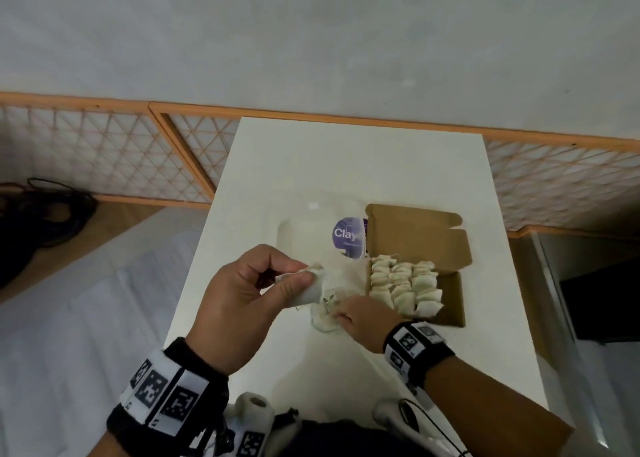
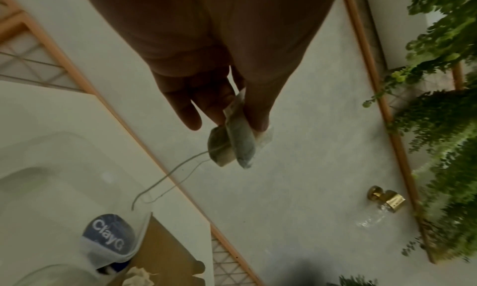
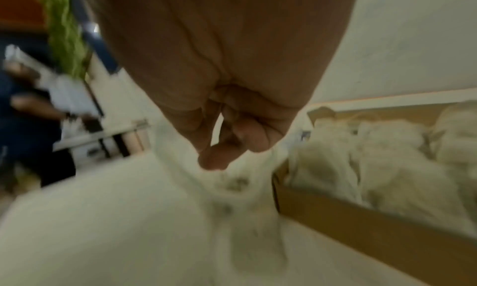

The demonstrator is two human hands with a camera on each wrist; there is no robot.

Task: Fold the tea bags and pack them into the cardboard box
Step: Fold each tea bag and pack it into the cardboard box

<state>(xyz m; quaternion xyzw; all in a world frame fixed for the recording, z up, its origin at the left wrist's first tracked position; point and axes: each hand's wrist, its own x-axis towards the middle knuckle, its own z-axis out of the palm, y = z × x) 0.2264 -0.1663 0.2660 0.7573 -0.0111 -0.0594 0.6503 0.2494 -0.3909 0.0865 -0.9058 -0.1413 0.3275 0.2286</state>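
Closest to my chest, my left hand (image 1: 242, 293) is pinching a folded tea bag (image 1: 308, 288) between thumb and fingers, raised above the table (image 1: 512, 352), with its string (image 2: 165, 180) dangling loose. Just beyond, my right hand (image 1: 363, 321) is reaching down to a clear plastic bag (image 1: 329, 312) lying on the table, fingers curled together at it; whether they are gripping anything I cannot tell (that wrist view is blurred). Beside that hand, the cardboard box (image 1: 453, 297) is lying open, already holding three rows of folded tea bags (image 1: 403, 286) that are filling most of it, with a bare strip showing at the right. So I am judging the task well along: this bag needs placing, and anything left in the plastic still needs folding. Farther off, the box lid (image 1: 419, 238) is standing open and a purple-labelled pouch (image 1: 348, 234) is sitting just left of it. Open tabletop is lying beyond them, its right edge close by the box.
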